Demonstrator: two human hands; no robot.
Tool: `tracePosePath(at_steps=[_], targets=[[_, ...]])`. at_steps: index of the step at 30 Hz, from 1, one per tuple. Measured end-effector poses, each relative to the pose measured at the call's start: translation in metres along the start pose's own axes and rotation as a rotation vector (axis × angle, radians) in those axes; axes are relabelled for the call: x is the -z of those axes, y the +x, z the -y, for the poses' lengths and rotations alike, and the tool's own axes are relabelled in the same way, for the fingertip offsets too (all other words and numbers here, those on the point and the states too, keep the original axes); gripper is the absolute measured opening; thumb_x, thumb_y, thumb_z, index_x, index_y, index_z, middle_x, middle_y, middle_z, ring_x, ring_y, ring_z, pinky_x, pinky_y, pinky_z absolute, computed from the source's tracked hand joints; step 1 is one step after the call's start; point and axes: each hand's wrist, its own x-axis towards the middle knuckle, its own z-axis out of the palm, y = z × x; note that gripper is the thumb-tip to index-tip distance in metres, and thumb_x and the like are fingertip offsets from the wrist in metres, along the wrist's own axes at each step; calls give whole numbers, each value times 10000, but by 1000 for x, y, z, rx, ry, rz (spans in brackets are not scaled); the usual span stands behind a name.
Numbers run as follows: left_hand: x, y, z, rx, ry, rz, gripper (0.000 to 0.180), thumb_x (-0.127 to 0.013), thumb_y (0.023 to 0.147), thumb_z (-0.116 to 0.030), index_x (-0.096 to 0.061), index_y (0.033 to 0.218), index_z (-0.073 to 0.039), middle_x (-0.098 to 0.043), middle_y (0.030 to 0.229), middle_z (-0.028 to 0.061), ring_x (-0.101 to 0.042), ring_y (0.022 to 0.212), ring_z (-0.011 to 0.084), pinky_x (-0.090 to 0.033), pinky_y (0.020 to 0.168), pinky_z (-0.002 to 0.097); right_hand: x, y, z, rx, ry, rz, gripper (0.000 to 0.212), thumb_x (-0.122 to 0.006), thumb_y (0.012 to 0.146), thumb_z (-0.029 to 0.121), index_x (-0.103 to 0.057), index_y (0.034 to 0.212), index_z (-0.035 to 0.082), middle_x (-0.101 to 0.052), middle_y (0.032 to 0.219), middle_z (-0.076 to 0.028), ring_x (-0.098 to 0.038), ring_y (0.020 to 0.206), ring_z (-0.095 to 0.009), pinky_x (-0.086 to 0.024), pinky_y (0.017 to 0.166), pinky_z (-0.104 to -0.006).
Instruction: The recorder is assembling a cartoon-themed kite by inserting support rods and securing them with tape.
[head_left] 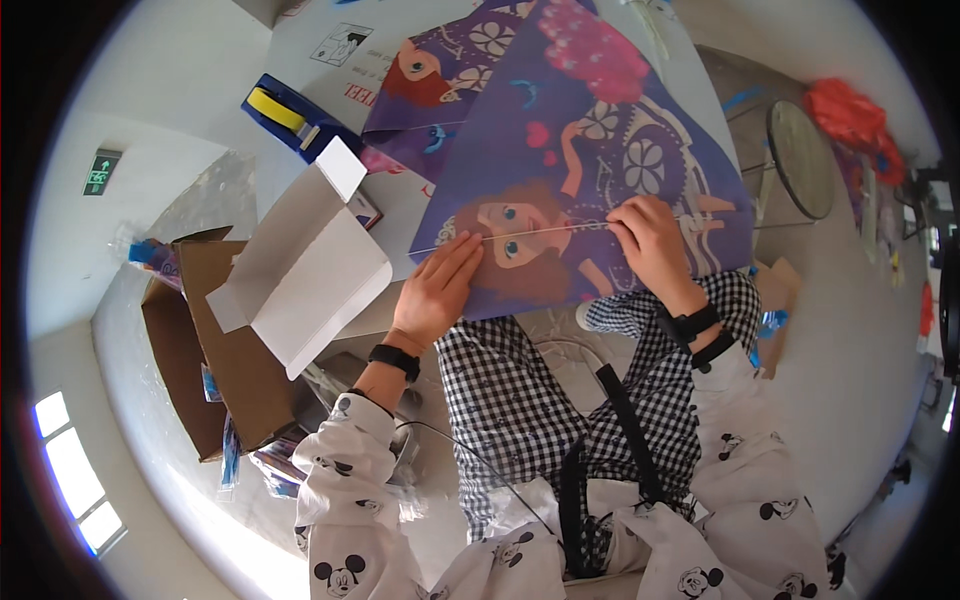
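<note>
A large purple triangular sheet (560, 140), looking like a kite, lies over the table's near edge, printed with a red-haired cartoon girl, flowers and hearts. A thin pale line (545, 232), a seam, cord or slim rod, runs across it between my hands. My left hand (440, 283) rests on the sheet's left side, fingers stretched out and together, fingertips at the line's left end. My right hand (650, 245) has its thumb and fingers pinched at the line farther right. Whatever lies between those fingertips is mostly hidden. Behind it lies a second purple printed piece (425, 110).
A blue tape dispenser (300, 118) with yellow tape stands at the back left. An opened white carton (318, 285) juts over the table's left edge, above a brown cardboard box (240, 350). A round stool (800, 160) and a red plastic bag (850, 115) are at the right.
</note>
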Motion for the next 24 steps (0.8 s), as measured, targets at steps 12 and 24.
tracePosePath(at_steps=[12, 24], targets=[[-2, 1, -1, -3, 4, -39, 484, -577, 733, 28, -603, 1215, 0, -579, 1303, 93, -539, 1232, 248, -490, 991, 375, -9, 10, 12, 77, -40, -20, 81, -685, 811, 72, -642, 880, 63, -573, 872, -38, -555, 879, -244, -436, 817, -373], [-3, -1, 0, -7, -19, -53, 471, -574, 743, 16, -599, 1213, 2, -572, 1314, 90, -520, 1256, 250, -478, 1006, 377, -30, 14, 32, 99, -52, -37, 94, -688, 813, 74, -666, 904, 78, -571, 852, -23, -557, 846, -221, -427, 794, -358]])
